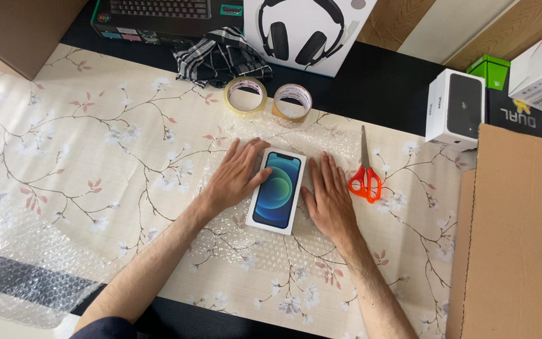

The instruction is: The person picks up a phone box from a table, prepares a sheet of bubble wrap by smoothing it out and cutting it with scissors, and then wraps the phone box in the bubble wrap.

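A white phone box [278, 190] with a blue phone pictured on its lid lies flat on a clear sheet of bubble wrap [233, 242] in the middle of the table. My left hand [236, 176] lies flat on the wrap, its fingers touching the box's left edge. Flat against the box's right side rests my right hand [329, 198], fingers spread. Neither hand grips anything.
Orange-handled scissors [365, 172] lie right of my right hand. Two tape rolls [246, 95] [292, 102] sit behind the box. An open cardboard box [509, 245] stands at right, small boxes [456, 108] behind it, a headphone box [305, 31] and a checked cloth [221, 58] at the back.
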